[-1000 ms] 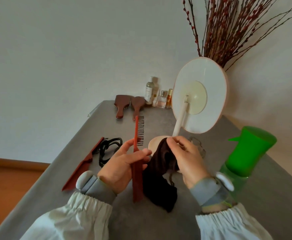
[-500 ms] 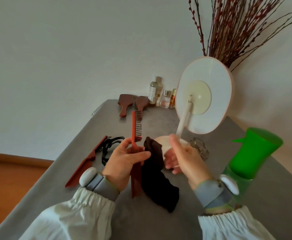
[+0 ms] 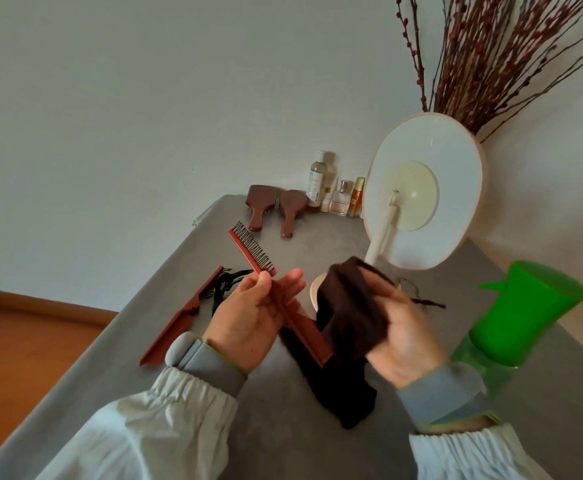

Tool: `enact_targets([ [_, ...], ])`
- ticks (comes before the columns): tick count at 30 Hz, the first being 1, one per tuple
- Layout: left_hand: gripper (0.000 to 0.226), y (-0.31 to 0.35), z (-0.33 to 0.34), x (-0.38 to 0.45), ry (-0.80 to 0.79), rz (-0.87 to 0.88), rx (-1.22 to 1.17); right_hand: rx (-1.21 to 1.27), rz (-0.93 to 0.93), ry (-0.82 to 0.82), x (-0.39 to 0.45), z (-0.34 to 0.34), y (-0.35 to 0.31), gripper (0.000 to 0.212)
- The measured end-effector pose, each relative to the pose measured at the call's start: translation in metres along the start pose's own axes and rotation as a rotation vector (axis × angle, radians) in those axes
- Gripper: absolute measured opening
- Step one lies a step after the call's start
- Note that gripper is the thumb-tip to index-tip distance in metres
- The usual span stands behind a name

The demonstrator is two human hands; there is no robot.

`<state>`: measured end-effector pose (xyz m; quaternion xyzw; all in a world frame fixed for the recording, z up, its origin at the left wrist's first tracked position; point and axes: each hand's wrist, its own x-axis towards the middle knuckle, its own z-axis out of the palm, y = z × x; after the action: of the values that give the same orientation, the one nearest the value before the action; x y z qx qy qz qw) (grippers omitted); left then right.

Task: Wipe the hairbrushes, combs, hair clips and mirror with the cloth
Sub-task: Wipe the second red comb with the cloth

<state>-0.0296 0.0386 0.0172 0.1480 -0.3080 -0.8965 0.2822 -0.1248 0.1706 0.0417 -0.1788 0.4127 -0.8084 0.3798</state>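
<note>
Held mid-task: red comb [image 3: 252, 255] pinched in left hand [image 3: 248, 317] at centre frame, dark brown cloth [image 3: 347, 317] gripped by blurred right hand [image 3: 401, 327] just beside it. Judged still unwiped: second red comb [image 3: 182, 317] and black hair clips [image 3: 226, 285] at left, two wooden hairbrushes [image 3: 276, 209] at far worktop [image 3: 283, 427] edge, mirror [image 3: 425, 188]. Bottle [image 3: 316, 183] label too small to read

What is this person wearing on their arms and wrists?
Both arms wear loose, pale cream sleeves gathered at elastic cuffs, with snug grey-blue inner cuffs reaching toward the left hand and right hand. A rounded, pale grey device is strapped at the left wrist. The hands are bare, with no gloves or rings visible.
</note>
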Motion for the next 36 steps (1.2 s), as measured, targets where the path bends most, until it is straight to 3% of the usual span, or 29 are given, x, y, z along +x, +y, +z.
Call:
enact_targets([
  [2, 0.019, -0.001, 0.002, -0.002, -0.014, -0.005, -0.003, -0.186, 0.012, -0.035, 0.000, 0.006, 0.017, 0.026],
  [5, 0.016, -0.007, 0.005, -0.006, -0.035, -0.012, 0.052, -1.029, -0.193, 0.006, 0.007, 0.000, 0.034, 0.015],
  [7, 0.014, -0.011, 0.007, -0.008, -0.044, -0.004, 0.092, -1.229, -0.279, 0.035, 0.009, -0.002, 0.038, 0.013],
  [12, 0.013, -0.016, 0.008, -0.009, -0.036, 0.013, 0.107, -1.112, -0.270, 0.019, 0.008, 0.004, 0.044, 0.006],
  [16, 0.013, -0.011, 0.008, -0.008, -0.019, 0.044, 0.039, -0.975, -0.240, -0.078, 0.005, 0.005, 0.039, 0.017],
  [20, 0.012, -0.019, 0.013, -0.012, -0.041, 0.040, 0.043, -0.857, -0.212, -0.027, 0.004, 0.005, 0.039, 0.013],
  [23, 0.011, -0.021, 0.012, -0.011, -0.031, 0.018, 0.040, -0.912, -0.187, 0.017, 0.006, 0.004, 0.042, 0.007],
  [27, 0.013, -0.017, 0.011, -0.009, -0.048, 0.034, 0.015, -0.640, -0.101, 0.016, 0.005, 0.005, 0.041, 0.019],
  [32, 0.015, -0.020, 0.009, -0.007, -0.029, 0.021, 0.022, -0.945, -0.235, 0.017, 0.006, 0.005, 0.049, 0.003],
  [36, 0.019, -0.011, 0.007, -0.001, -0.044, 0.055, -0.030, -0.446, -0.112, 0.156, 0.008, 0.009, 0.040, 0.023],
])
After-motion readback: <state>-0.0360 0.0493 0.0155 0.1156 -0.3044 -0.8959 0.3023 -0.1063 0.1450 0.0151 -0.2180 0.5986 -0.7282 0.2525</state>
